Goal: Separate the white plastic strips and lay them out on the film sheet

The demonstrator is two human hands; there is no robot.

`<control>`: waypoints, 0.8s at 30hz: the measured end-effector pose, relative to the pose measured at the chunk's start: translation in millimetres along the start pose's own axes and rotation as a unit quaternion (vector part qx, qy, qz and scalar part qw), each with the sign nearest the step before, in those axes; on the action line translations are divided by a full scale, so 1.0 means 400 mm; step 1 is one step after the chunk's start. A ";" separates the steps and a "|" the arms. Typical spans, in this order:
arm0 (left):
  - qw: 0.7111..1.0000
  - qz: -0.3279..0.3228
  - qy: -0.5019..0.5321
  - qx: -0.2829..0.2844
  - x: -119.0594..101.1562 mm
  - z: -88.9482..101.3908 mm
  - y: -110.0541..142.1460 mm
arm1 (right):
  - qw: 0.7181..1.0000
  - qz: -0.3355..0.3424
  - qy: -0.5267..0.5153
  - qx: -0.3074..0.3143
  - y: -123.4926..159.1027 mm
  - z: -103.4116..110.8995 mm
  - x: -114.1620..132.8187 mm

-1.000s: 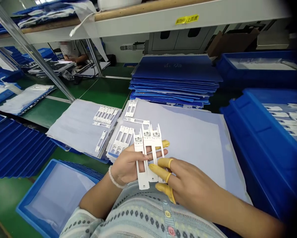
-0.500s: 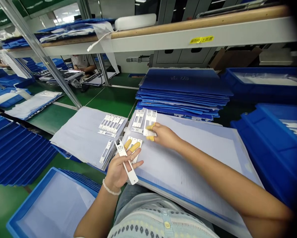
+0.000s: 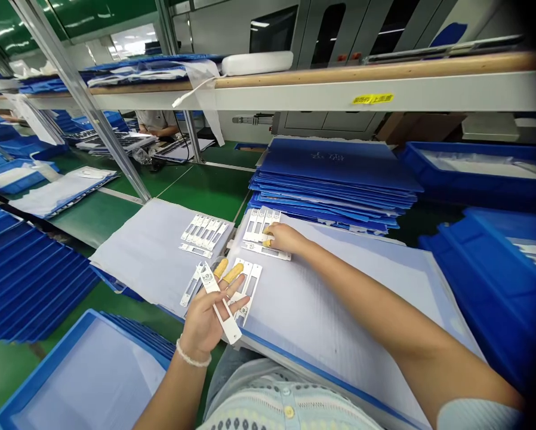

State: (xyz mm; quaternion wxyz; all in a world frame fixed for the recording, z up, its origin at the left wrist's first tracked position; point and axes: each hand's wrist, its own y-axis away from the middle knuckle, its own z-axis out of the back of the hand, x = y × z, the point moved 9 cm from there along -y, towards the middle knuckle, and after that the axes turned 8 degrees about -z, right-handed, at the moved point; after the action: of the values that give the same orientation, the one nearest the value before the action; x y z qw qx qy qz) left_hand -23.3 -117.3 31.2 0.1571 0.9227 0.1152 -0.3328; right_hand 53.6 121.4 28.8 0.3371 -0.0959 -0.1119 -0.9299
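Note:
My left hand [image 3: 209, 313] holds one long white plastic bracket [image 3: 221, 304] across its palm, with yellow finger cots on two fingertips. My right hand [image 3: 282, 237] reaches forward and rests its curled fingers on a row of white brackets [image 3: 261, 224] lying on the pale sheet [image 3: 339, 298]. A single bracket [image 3: 268, 251] lies crosswise just under that hand. More brackets [image 3: 248, 280] lie on the sheet beside my left fingertips.
A second pale sheet [image 3: 147, 251] at left carries a row of brackets [image 3: 205, 230]. A stack of blue boards [image 3: 335, 173] stands behind. Blue bins sit at right [image 3: 492, 280], bottom left [image 3: 80, 382] and far right [image 3: 474, 167]. Another person sits at the back left [image 3: 158, 122].
My right hand set the brackets down in the far row and now rests on them. My left hand keeps one bracket, slightly lower. The view tilted up.

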 end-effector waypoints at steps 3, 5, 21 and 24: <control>1.000 0.000 0.004 0.007 -0.001 0.000 0.000 | 1.000 0.008 0.002 0.004 -0.002 -0.003 -0.002; 1.000 -0.003 0.006 0.002 -0.004 0.005 0.001 | 1.000 0.013 0.001 0.006 0.001 -0.004 -0.002; 0.995 -0.040 0.095 -0.002 -0.001 -0.062 -0.047 | 0.992 0.054 -0.081 -0.077 0.156 0.076 0.084; 0.991 -0.078 0.112 0.008 -0.011 -0.106 -0.057 | 0.963 0.178 -0.179 -0.091 0.298 0.099 0.172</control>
State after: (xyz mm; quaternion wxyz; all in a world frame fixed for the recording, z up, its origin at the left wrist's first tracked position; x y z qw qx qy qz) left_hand -9.5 -81.3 60.2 0.1096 0.9434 0.2012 -0.2399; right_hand 83.1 1.2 101.5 0.4616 -0.3093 -0.0659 -0.8288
